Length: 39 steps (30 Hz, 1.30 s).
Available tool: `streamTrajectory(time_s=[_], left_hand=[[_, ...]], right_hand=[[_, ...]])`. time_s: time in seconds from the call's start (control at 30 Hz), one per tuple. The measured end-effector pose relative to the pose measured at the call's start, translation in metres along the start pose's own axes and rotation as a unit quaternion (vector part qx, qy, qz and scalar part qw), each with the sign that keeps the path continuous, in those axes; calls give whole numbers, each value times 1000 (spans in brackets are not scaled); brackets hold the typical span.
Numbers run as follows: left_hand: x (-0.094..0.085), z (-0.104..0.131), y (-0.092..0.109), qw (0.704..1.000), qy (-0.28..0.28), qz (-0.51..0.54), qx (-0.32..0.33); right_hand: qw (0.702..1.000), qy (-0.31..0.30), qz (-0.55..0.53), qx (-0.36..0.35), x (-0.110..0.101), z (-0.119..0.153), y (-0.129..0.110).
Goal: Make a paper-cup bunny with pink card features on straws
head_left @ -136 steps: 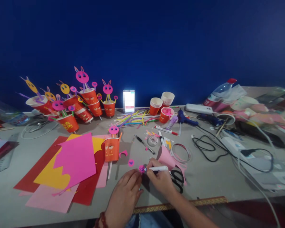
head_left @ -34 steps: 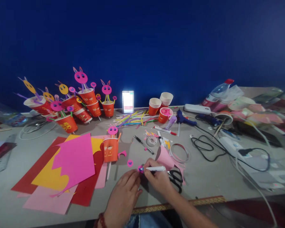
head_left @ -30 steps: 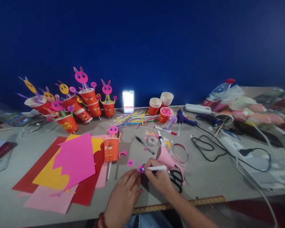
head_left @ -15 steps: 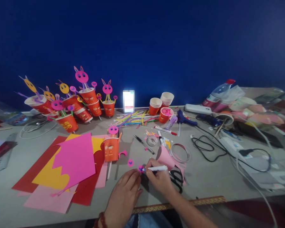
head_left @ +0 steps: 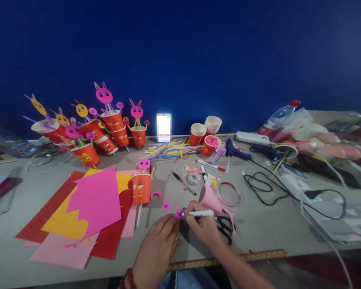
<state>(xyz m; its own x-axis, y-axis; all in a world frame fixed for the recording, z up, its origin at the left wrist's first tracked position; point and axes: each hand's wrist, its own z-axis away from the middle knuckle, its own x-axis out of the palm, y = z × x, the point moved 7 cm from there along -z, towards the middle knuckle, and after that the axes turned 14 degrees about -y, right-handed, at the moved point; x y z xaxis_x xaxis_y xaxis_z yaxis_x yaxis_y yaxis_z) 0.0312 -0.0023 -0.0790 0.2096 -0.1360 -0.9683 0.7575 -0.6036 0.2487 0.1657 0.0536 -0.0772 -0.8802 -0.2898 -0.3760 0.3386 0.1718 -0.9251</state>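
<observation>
My right hand [head_left: 203,229] pinches a white marker [head_left: 203,213], its blue tip on a small pink paper disc [head_left: 178,212]. A blue heart shows on that disc, partly hidden by the tip. My left hand [head_left: 159,241] lies on the table with its fingers side by side, fingertips at the disc's lower edge and thumb apart. Just up and left lies a second pink disc [head_left: 166,206] with a blue heart. Black-handled scissors [head_left: 225,224] rest beside my right hand, near a pink paper scrap [head_left: 211,200]. A red paper cup [head_left: 141,188] with a pink rabbit head stands ahead.
Coloured paper sheets [head_left: 98,200] lie at left. Several rabbit-topped cups [head_left: 86,154] stand behind them. Pipe cleaners [head_left: 174,148], stacked cups [head_left: 197,134] and a lit phone [head_left: 164,127] are at the back. A glue gun [head_left: 236,151], cables and a power strip [head_left: 315,204] fill the right.
The marker tip stays on the pink disc, with only a very slight shift of my right hand. My left hand keeps its place; the whole view has shifted a little.
</observation>
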Motion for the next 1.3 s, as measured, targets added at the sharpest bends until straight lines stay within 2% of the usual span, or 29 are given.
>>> streamTrajectory(time_s=[0.2,0.7,1.3], left_hand=[[1,0,0,1000,-18,-5,3],[0,0,0,1000,-6,-2,2],[3,0,-1,1000,-24,-5,-2]], right_hand=[[1000,-4,-5,-2,-1,-1,-4],[1000,1,-7,0,-1,-1,-1],[1000,4,-12,-1,-1,-1,1]])
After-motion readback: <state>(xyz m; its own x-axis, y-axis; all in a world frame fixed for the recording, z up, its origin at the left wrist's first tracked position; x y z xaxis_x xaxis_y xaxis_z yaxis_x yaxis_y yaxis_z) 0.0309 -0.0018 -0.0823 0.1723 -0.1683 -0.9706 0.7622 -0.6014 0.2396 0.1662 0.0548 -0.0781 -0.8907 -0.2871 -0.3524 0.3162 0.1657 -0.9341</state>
